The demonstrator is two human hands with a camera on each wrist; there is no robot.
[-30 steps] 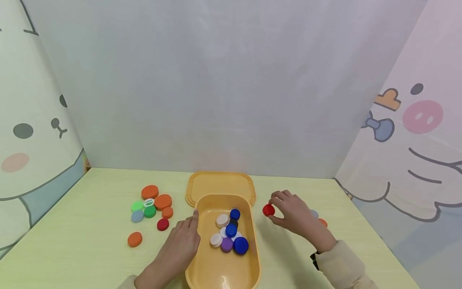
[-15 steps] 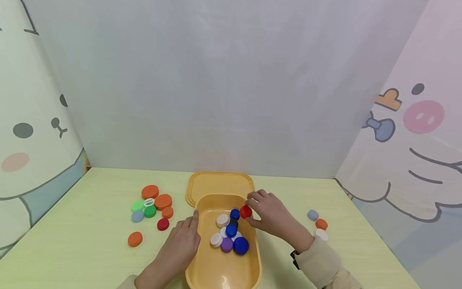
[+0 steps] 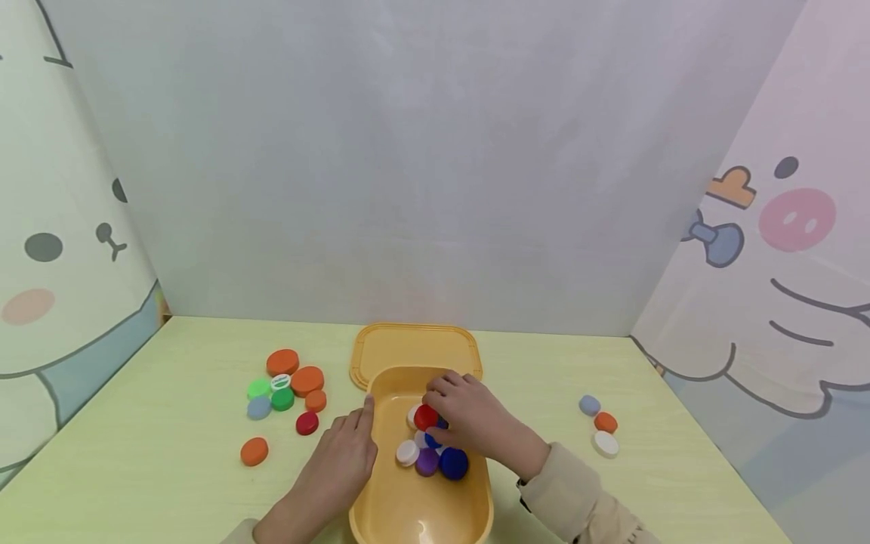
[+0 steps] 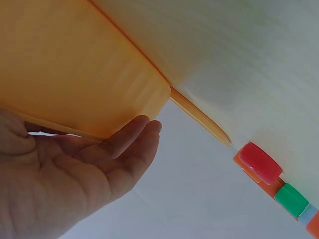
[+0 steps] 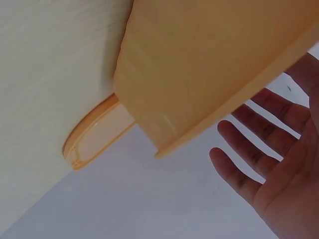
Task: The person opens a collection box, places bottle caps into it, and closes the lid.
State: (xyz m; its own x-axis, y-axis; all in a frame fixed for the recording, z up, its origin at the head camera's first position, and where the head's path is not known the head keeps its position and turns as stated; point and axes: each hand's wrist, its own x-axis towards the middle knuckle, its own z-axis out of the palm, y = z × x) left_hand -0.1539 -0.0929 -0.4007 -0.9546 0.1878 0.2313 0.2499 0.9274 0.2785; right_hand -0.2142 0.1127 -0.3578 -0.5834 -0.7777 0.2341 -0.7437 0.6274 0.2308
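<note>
A deep yellow-orange plastic box [image 3: 421, 514] stands in the middle of the table with blue, white and purple bottle caps inside. My left hand [image 3: 343, 453] holds its left rim; in the left wrist view, curved fingers [image 4: 132, 144] lie along the outer wall. Over the box, my right hand [image 3: 476, 415] pinches a red bottle cap [image 3: 426, 417] between thumb and fingers, above the blue and white caps. In the right wrist view the box wall [image 5: 199, 59] hides that cap, and the fingers [image 5: 249, 147] reach over the rim.
Behind the box lies its flat lid [image 3: 416, 346]. Several orange, green, blue and white caps, with a dark red cap [image 3: 307, 423], lie on the left. On the right are a light blue cap [image 3: 589, 405], an orange cap [image 3: 606, 422] and a white cap [image 3: 606, 444].
My right hand has carried the red bottle cap leftward from the table on the right, across the rim and over the box. My left hand has stayed on the left rim.
</note>
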